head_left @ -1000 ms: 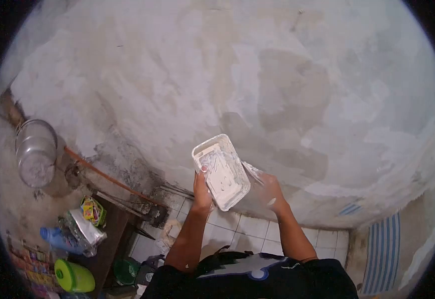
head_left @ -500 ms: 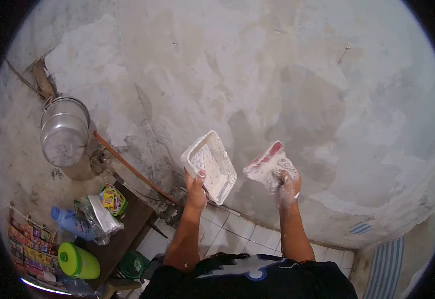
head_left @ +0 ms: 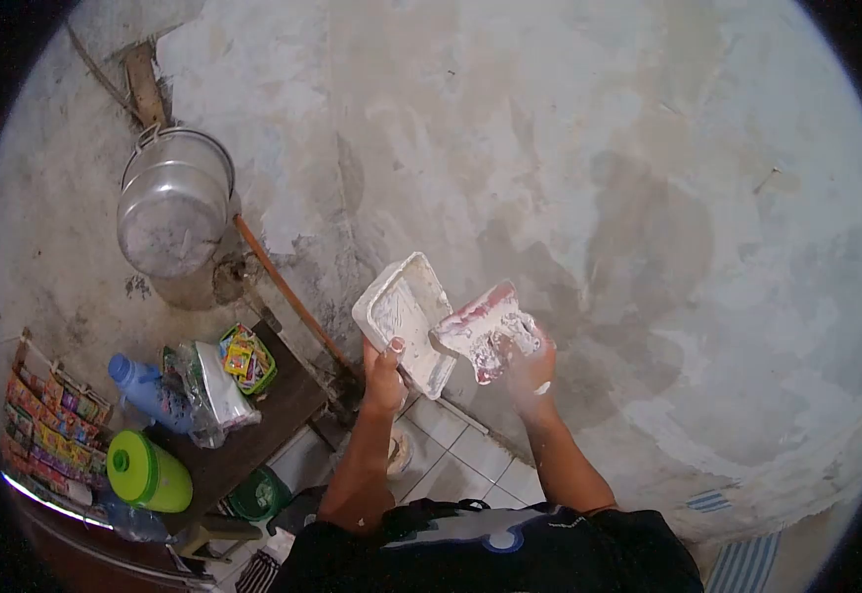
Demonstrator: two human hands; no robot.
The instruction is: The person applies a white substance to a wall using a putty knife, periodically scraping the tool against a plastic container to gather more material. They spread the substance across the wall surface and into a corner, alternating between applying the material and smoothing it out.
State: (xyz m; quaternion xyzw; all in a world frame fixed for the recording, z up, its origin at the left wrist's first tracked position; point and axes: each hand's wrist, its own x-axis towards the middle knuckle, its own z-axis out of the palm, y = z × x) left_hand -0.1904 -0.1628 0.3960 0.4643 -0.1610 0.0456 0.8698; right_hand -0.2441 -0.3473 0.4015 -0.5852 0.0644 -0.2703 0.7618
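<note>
My left hand (head_left: 384, 379) is closed round the near left side of a white rectangular plastic tub (head_left: 403, 306), its thumb over the rim. White putty coats the tub's inside walls and bottom, and the tub tilts toward me. In my right hand (head_left: 533, 368), smeared with putty, is a putty spreader (head_left: 480, 321) with a reddish edge, thickly covered in white putty. The spreader's left corner overlaps the tub's right rim in this view. Ahead of both hands stands a patchy grey and white plastered wall (head_left: 569, 128).
A metal pot (head_left: 176, 203) hangs on the wall at left, above an orange-brown pipe (head_left: 292, 287). The dark wooden table (head_left: 287, 395) at lower left bears a green canister (head_left: 149, 472), a blue bottle (head_left: 149, 388) and a green basket (head_left: 250, 358). White floor tiles (head_left: 451, 465) lie below.
The spreader in my right hand has moved left, up to the tub's rim. My view has turned left, so the pot and table sit farther right. Both hands keep their hold.
</note>
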